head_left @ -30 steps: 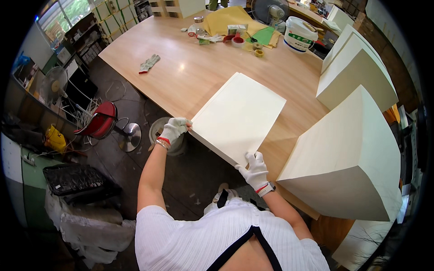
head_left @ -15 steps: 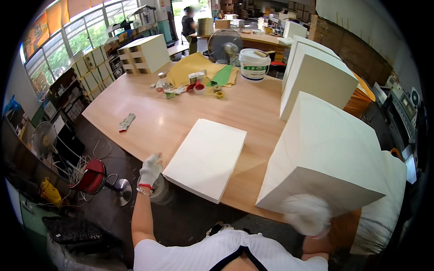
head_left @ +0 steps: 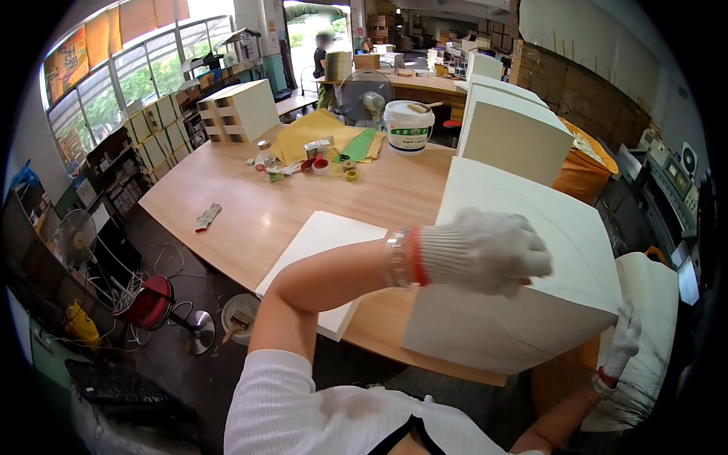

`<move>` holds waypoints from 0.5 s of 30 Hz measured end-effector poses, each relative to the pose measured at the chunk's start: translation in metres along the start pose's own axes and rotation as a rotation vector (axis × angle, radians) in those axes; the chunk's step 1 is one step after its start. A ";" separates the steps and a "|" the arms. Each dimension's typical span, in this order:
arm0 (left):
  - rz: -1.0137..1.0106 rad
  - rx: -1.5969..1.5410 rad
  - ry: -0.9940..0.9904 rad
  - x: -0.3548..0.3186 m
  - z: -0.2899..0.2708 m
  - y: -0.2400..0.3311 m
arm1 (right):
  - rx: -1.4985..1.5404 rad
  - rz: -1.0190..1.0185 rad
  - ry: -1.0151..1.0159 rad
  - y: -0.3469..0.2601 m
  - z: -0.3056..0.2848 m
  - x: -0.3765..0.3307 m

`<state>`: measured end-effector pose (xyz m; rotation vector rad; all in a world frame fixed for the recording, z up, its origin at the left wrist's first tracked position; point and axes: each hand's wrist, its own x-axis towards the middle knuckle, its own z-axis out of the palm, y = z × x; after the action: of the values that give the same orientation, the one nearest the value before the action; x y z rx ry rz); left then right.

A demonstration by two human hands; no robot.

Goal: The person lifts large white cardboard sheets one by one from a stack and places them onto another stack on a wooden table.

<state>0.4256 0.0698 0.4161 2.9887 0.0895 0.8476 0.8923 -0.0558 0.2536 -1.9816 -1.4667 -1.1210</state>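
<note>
Where the white stack (head_left: 523, 193) stands, left hand (head_left: 489, 254) curled above, right hand (head_left: 623, 341) open beside.

A broad, pale wood-grain worktop (head_left: 243, 189) carries everything. Near its front edge lies a low, flat white stack of sheets (head_left: 322, 230), partly covered by the forearm; just right of it stands a large white block-shaped stack (head_left: 493, 330), with tall cream-sided stacks (head_left: 516, 144) behind. A grey knitted glove with a red cuff (head_left: 207, 218) lies near the left edge. Farther back are yellow sheets (head_left: 303, 139), a green sheet (head_left: 360, 144), a small yellow tape roll (head_left: 351, 175) and a lidded white plastic bucket (head_left: 408, 125).
</note>
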 end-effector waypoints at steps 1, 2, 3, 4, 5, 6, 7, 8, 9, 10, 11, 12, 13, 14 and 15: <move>-0.069 -0.024 -0.132 0.029 0.008 0.011 | -0.203 -0.104 0.055 -0.001 -0.015 -0.005; -0.156 0.001 -0.260 0.044 0.003 0.027 | -0.357 -0.188 0.107 -0.009 -0.020 0.012; -0.194 0.014 -0.331 0.056 0.009 0.030 | -0.556 -0.261 0.124 -0.008 -0.033 0.021; -0.209 0.016 -0.405 0.072 0.018 0.030 | -0.434 -0.275 0.170 -0.014 -0.041 0.029; -0.229 0.029 -0.482 0.091 0.025 0.029 | -0.292 -0.307 0.218 -0.024 -0.042 0.045; -0.374 0.015 -0.582 0.106 0.030 0.027 | -0.130 -0.339 0.267 -0.038 -0.032 0.058; -0.493 -0.005 -0.681 0.118 0.031 0.026 | -0.009 -0.376 0.341 -0.066 -0.046 0.074; -0.407 0.029 -0.620 0.127 0.038 0.025 | 0.096 -0.416 0.407 -0.090 -0.063 0.087; -0.349 0.070 -0.560 0.128 0.045 0.019 | 0.348 -0.348 0.289 -0.110 -0.079 0.103; -0.295 0.098 -0.496 0.125 0.051 0.012 | 0.588 -0.262 0.194 -0.129 -0.100 0.120; -0.218 0.076 -0.437 0.124 0.056 0.003 | 0.714 -0.247 0.178 -0.131 -0.107 0.130; -0.166 0.079 -0.370 0.124 0.059 0.003 | 0.752 -0.179 0.170 -0.126 -0.110 0.130; -0.132 0.087 -0.305 0.117 0.061 0.005 | 0.767 -0.145 0.128 -0.125 -0.115 0.129; -0.104 0.100 -0.237 0.113 0.064 0.006 | 0.789 -0.117 0.091 -0.124 -0.119 0.129; -0.085 0.051 -0.188 0.112 0.069 0.004 | 0.772 -0.126 0.156 -0.125 -0.117 0.127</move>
<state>0.5573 0.0716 0.4160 3.0685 0.2338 0.5611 0.7495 -0.0241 0.4086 -1.2542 -1.6257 -0.5879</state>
